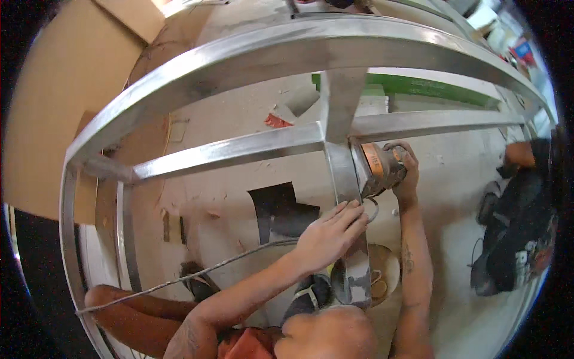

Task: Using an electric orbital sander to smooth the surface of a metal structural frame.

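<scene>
a: entry, head view. where is the tool?

b: the angle grinder (pixel 382 169), grey body with an orange band, sits against the upright bar of the steel frame (pixel 335 149), just right of and below the joint where that bar crosses the horizontal rail.

a: right hand (pixel 405 173)?

b: wrapped around the grinder body from the right side, fingers closed on it.

a: left hand (pixel 330 234)?

b: lying on the upright bar just below the grinder, fingers stretched out flat and together, pressing on the metal, not curled around anything.

a: surroundings?

b: a thin cable (pixel 179 278) runs from the lower left across the left forearm. pale dusty floor (pixel 227 197) under the frame, a dark patch on it, a red scrap (pixel 276 121) further up. cardboard sheet (pixel 42 107) at left. another person (pixel 520 221) in dark clothing sits at the right edge.
</scene>
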### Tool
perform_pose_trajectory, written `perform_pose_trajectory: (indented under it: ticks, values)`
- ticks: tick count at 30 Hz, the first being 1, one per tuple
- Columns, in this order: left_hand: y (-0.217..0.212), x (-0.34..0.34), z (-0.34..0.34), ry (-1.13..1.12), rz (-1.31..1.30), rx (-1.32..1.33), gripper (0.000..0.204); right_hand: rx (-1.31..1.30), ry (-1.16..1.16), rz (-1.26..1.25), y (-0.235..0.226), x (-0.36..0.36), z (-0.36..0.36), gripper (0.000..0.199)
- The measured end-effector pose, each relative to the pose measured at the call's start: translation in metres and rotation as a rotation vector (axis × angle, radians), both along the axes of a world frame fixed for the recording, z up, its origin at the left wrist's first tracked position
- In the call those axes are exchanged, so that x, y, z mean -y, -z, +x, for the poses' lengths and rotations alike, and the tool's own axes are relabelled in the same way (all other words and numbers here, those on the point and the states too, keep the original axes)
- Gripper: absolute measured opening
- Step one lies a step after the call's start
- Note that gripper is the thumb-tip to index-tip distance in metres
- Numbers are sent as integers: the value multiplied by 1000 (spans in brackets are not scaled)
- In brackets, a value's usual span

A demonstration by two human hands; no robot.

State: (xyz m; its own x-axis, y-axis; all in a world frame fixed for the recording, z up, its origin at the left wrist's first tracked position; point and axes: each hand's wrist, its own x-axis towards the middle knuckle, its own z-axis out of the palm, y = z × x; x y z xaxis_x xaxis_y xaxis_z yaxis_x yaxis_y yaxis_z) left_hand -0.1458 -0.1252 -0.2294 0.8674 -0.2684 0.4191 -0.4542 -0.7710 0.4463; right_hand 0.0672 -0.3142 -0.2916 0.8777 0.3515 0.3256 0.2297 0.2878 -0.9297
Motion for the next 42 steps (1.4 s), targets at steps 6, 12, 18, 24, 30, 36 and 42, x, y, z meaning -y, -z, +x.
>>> perform_pose_trajectory:
  ticks: [6, 12, 18, 24, 30, 36, 42]
  values:
    - [-53, -44, -6, -40, 150, -168, 42, -497, 122, 123, -94, 30, -17, 54]
    - [-106, -67, 5, -158, 232, -61, 44, -637, 79, -320, -164, 25, 6, 64]
    - [-202, -91, -28, 262, 319, -87, 42, -579, 48, -410, -172, 11, 45, 57]
    - [-150, -145, -38, 342, 753, -337, 43, -615, 43, -43, -184, -25, 37, 56]
    - [-180, -170, -45, 189, 780, -368, 49, -616, -337, -39, -179, -46, 80, 51]
    - [-222, -246, -39, -323, 872, 227, 86, -517, -65, -25, -188, -71, 62, 46]
    - [-246, -302, -8, -460, 548, -119, 83, -638, -308, 134, -174, -63, 75, 52]
